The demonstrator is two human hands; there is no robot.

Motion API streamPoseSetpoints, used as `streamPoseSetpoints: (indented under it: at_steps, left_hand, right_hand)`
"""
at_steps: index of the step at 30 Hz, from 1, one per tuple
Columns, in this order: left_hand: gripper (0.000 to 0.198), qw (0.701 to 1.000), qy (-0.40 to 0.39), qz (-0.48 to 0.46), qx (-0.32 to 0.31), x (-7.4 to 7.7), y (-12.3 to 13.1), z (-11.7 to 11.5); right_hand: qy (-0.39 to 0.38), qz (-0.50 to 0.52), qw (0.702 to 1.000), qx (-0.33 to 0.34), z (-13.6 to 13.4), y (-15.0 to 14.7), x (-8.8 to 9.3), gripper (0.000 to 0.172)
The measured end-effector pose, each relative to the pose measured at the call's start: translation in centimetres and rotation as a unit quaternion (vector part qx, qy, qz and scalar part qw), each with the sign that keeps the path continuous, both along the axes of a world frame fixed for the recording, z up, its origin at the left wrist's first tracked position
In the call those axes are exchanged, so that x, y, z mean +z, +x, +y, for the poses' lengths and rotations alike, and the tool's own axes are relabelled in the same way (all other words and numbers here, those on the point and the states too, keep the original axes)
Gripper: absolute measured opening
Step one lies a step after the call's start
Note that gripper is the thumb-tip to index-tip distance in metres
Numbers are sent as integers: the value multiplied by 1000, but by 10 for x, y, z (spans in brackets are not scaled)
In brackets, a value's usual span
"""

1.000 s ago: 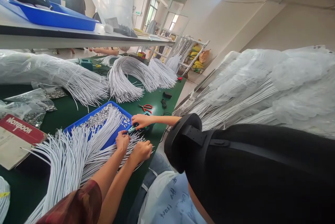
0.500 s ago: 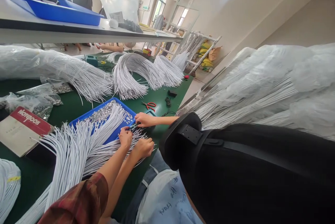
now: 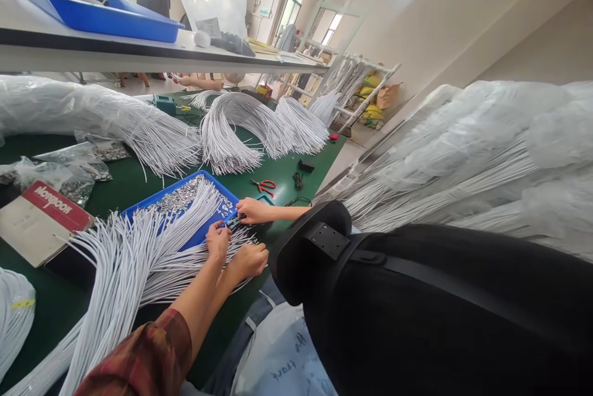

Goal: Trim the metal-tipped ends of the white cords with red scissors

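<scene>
My left hand (image 3: 218, 240), on the arm with the plaid sleeve, is closed in a pinch at the tray's near edge. What it holds is too small to make out. Just right of it a dark hand tool (image 3: 234, 221), like pliers, is held by another hand (image 3: 252, 210), whose arm comes from behind a black cap. Below, my right hand (image 3: 250, 260) is closed over the ends of white cables (image 3: 185, 275); its grip is hidden. Which person this lower forearm belongs to is hard to tell. The blue tray (image 3: 197, 236) holds small metal pieces (image 3: 178, 197).
Red-handled pliers (image 3: 265, 186) and a black cord (image 3: 298, 181) lie beyond the tray. A notebook box (image 3: 41, 223) and bags of metal parts (image 3: 76, 167) stand left. Cable bundles (image 3: 231, 136) lie behind. A person's black cap (image 3: 417, 309) fills the right side.
The view has turned slightly, and the black cap sits further left. The hands have shifted a little left in the picture and keep their closed grips.
</scene>
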State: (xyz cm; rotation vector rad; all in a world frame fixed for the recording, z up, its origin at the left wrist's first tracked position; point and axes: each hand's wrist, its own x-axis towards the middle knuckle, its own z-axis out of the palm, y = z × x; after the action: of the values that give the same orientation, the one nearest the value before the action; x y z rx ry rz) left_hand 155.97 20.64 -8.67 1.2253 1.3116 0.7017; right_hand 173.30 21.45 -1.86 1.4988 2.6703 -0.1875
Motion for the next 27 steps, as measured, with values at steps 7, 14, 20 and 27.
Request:
streamPoseSetpoints:
  at_steps: [7, 14, 20, 27]
  left_hand:
    - [26, 999, 12, 36, -31, -1, 1, -3]
    - [27, 996, 29, 76, -31, 6, 2, -4]
    - [27, 995, 36, 89, -25, 7, 4, -7]
    - [26, 995, 41, 86, -4, 6, 4, -10]
  right_hand:
    - [11, 14, 1000, -3, 0, 4, -9, 7]
    - [12, 25, 1000, 2, -1, 8, -18, 7]
    - [14, 27, 1000, -4, -3, 9, -21, 8]
    - [14, 28, 1000, 1, -3, 8, -21, 12]
